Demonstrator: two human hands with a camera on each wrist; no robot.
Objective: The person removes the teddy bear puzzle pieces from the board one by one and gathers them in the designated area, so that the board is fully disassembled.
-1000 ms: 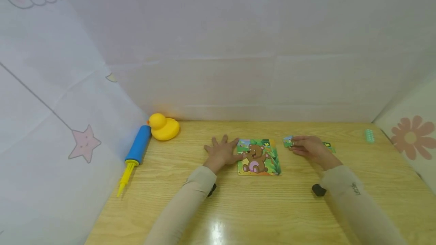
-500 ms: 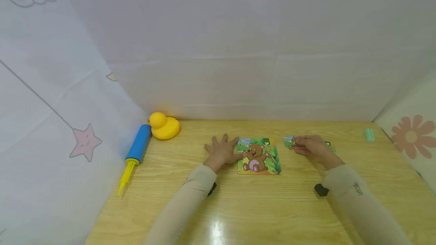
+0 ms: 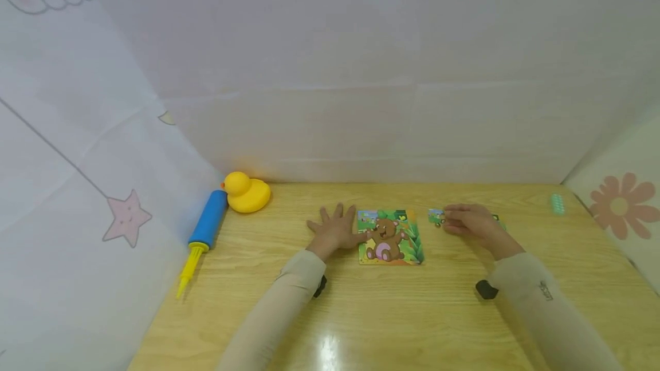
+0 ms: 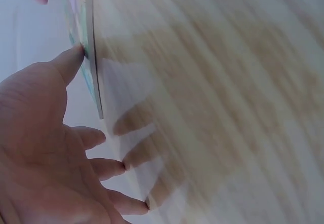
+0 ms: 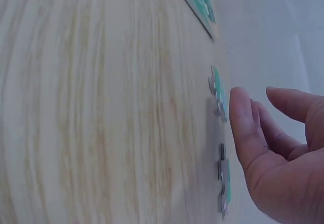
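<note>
A square bear puzzle point(image 3: 391, 238) lies flat on the wooden table point(image 3: 392, 314). My left hand point(image 3: 334, 232) is spread on the tabletop at its left, the thumb point(image 4: 73, 62) touching the puzzle's edge in the left wrist view. Off to the right, a small puzzle piece point(image 3: 436, 216) rests on the table by the fingertips of my right hand point(image 3: 474, 225). The right wrist view shows that hand with relaxed fingers and the thumb apart, nothing between them, just over the piece point(image 5: 217, 92). A second group of pieces point(image 5: 225, 181) lies partly hidden behind the hand in the head view.
A yellow rubber duck point(image 3: 247, 192) and a blue hand pump point(image 3: 208, 219) with a yellow nozzle lie at the back left. At the far right is a small pale green item point(image 3: 558, 204). Printed cloth walls enclose the back and sides.
My right fingers, which pinched the small piece a second ago, have let go of it, and it lies flat on the table. The left hand stays in place.
</note>
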